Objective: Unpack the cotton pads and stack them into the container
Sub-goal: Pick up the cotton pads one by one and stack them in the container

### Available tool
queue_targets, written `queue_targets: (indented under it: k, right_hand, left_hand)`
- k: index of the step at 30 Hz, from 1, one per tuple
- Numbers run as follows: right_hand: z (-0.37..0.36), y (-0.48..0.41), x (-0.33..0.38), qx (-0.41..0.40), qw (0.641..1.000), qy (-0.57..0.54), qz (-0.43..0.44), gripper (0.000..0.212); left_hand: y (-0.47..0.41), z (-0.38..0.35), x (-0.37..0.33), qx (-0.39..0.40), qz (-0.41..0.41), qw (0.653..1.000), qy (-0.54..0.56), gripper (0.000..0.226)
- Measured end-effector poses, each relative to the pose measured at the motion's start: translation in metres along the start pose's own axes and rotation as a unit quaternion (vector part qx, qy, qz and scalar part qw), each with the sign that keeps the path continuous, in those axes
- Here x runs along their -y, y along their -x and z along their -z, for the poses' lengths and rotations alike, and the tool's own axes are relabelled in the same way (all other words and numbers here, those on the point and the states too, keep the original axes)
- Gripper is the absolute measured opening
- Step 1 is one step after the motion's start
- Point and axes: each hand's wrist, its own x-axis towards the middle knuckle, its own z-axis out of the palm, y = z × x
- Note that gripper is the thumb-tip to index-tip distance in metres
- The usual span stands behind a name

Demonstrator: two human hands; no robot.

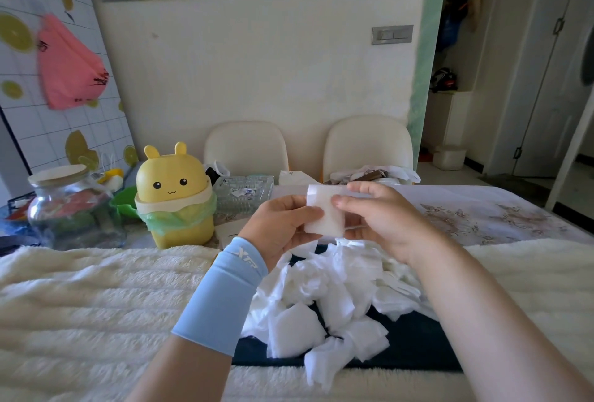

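Left hand: the left hand [283, 221] is raised over the table, with its thumb and curled fingers pinching the left edge of a cotton pad [324, 215].
Right hand: the right hand [379, 218] grips the same pad from the right, thumb on the front near the top corner and fingers curled behind.
Cotton pad: a white square held upright between the two hands, in the air above the pile. A thin clear film seems to run along its right side.
Pile: a loose pile [328, 298] of crumpled white pieces lies on a dark mat [414, 343], directly below the hands.
Mat: it rests on a fluffy cream blanket [96, 298] that covers the near part of the table.
Sleeve: a light blue sleeve [221, 292] covers the left forearm.
Behind, left: a yellow bin [175, 199] with ears and a green liner stands beside a glass jar [70, 208].
Behind, centre: a glass dish [244, 196] sits just beyond the left hand.
Far side: two cream chairs [247, 144] stand against the wall.
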Motion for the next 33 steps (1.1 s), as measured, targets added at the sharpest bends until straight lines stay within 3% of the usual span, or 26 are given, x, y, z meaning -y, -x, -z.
queue_targets:
  k: [4,8,11,17,20,24,27,30,31,33]
  right_hand:
    - [0.007,-0.002,-0.001,0.016,1.000,0.002,0.023,0.032]
    - [0.007,0.001,-0.002,0.076,0.995,0.056,0.022,0.050]
    - [0.010,0.002,-0.001,0.077,0.996,0.042,0.031,0.029]
    - [0.019,-0.006,0.022,0.138,0.981,0.135,0.011,0.022]
    - [0.026,-0.030,0.042,0.118,0.974,0.192,-0.004,0.021]
    - [0.039,-0.073,0.060,0.009,0.951,0.308,0.010,0.008]
    - [0.043,-0.104,0.055,-0.013,0.905,0.426,-0.009,0.006]
    - [0.035,-0.124,0.041,0.020,0.833,0.548,-0.068,0.007]
    - [0.032,-0.130,0.035,0.026,0.808,0.583,-0.081,0.017]
    - [0.027,-0.138,0.025,0.028,0.763,0.637,-0.105,0.037]
  left_hand:
    - [0.000,0.000,0.001,0.007,0.002,1.000,-0.010,0.024]
    - [0.003,0.002,0.000,0.028,-0.018,0.999,-0.023,0.018]
    - [0.005,0.004,-0.001,0.004,-0.041,0.995,-0.091,0.019]
    - [-0.012,-0.001,-0.019,0.018,-0.032,0.976,-0.215,0.038]
    - [-0.041,-0.004,-0.038,0.040,-0.009,0.969,-0.245,0.043]
    - [-0.088,-0.006,-0.054,0.016,-0.009,0.944,-0.329,0.037]
    - [-0.124,-0.005,-0.045,-0.014,-0.006,0.902,-0.431,0.026]
    - [-0.145,-0.011,-0.029,0.042,-0.013,0.781,-0.622,0.029]
    - [-0.149,-0.014,-0.024,0.063,-0.021,0.745,-0.664,0.033]
    - [-0.158,-0.016,-0.013,0.093,-0.014,0.716,-0.691,0.040]
